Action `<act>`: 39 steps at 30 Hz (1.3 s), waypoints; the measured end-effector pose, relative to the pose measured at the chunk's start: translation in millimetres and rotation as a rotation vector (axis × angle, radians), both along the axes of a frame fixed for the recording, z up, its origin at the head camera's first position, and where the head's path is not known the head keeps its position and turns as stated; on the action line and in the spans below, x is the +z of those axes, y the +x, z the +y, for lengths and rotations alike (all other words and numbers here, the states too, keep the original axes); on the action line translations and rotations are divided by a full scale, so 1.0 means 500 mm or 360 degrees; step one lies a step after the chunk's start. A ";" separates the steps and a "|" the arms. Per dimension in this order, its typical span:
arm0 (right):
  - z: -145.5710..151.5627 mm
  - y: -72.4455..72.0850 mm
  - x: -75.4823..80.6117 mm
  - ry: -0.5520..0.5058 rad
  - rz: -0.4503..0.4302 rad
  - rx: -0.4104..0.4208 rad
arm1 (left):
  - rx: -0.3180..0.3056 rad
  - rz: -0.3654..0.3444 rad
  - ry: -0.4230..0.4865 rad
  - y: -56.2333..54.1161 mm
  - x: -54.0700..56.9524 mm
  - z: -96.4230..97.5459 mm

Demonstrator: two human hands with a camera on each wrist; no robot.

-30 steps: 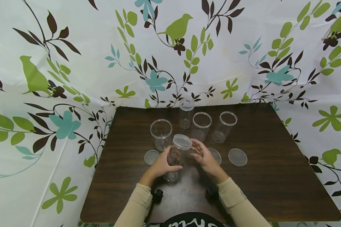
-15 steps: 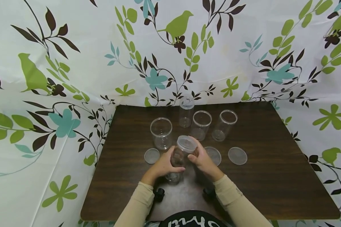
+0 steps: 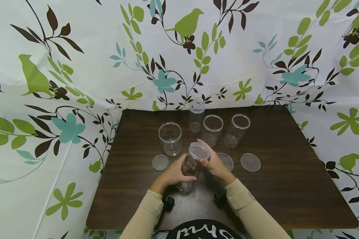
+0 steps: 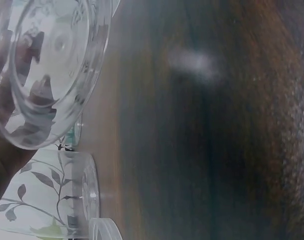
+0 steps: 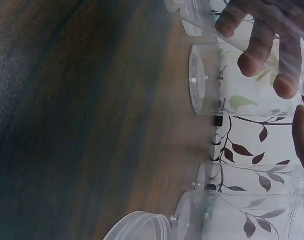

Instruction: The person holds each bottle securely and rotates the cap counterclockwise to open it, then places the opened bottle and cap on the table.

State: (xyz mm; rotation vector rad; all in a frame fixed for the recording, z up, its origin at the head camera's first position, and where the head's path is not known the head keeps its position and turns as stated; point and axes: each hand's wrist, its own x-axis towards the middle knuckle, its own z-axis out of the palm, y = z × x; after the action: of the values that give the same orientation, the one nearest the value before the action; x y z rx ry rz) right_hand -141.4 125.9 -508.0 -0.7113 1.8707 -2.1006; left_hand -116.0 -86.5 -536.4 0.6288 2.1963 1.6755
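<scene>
Above the table's near middle, a clear plastic jar with a lid [image 3: 199, 150] on top is held at a tilt. My left hand [image 3: 174, 172] grips the body from the left, thumb across the near side. From the right, my right hand [image 3: 216, 166] curls round the jar's top at the lid, its thumb near the rim. In the left wrist view the base of the held jar [image 4: 61, 60] faces the camera, with fingers visible through its wall. Right-hand fingers [image 5: 259, 47] press along the clear side in the right wrist view; the lid is mostly cut off there.
Behind the hands stand three lidless clear jars, one on the left [image 3: 171, 146] and two on the right [image 3: 212, 132], [image 3: 237, 132]. A lidded jar [image 3: 196, 121] stands at the back. Loose lids [image 3: 160, 162], [image 3: 226, 162], [image 3: 250, 162] lie on the dark wooden table [image 3: 287, 192].
My right hand has moved from beside the jar to a hold round its lidded top. The jar has shifted slightly right and tilts more, with my left hand still on it.
</scene>
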 end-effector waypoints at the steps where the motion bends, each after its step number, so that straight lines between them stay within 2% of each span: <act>1: 0.000 0.001 -0.001 -0.0006 -0.0011 -0.0004 | 0.0008 -0.0006 0.0016 0.000 -0.001 -0.001; 10: 0.011 0.012 -0.029 -0.0196 -0.0084 0.0020 | 0.0120 -0.0038 0.0148 0.001 -0.009 -0.017; 14: 0.014 0.023 -0.032 -0.0225 -0.0053 0.0022 | 0.0181 -0.0013 0.0097 0.003 -0.012 -0.027; 21: 0.008 0.036 -0.025 -0.0157 0.0005 0.0033 | 0.0238 0.0035 -0.0096 0.004 -0.021 -0.034; 23: 0.005 0.036 -0.022 -0.0136 0.0008 0.0026 | 0.0224 0.0063 -0.0136 0.004 -0.023 -0.032; 30: -0.003 0.023 -0.017 -0.0107 -0.0069 -0.0026 | 0.0076 0.0178 -0.0221 0.005 -0.020 -0.012; 32: -0.003 0.019 -0.016 -0.0098 -0.0077 -0.0055 | 0.0071 0.0214 -0.0265 0.006 -0.017 -0.008; 36: -0.004 0.013 -0.014 -0.0123 -0.0088 -0.0068 | 0.0085 0.0223 -0.0241 0.005 -0.014 -0.005; 39: -0.007 0.010 -0.011 -0.0206 -0.0125 -0.0054 | 0.0091 0.0185 -0.0181 0.004 -0.013 -0.005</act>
State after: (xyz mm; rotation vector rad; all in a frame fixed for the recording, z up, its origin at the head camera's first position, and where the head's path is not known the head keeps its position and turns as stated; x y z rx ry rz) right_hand -136.3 122.5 -513.7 -0.6189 1.7309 -2.2530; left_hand -114.0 -89.2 -543.1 0.6545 2.3928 1.5640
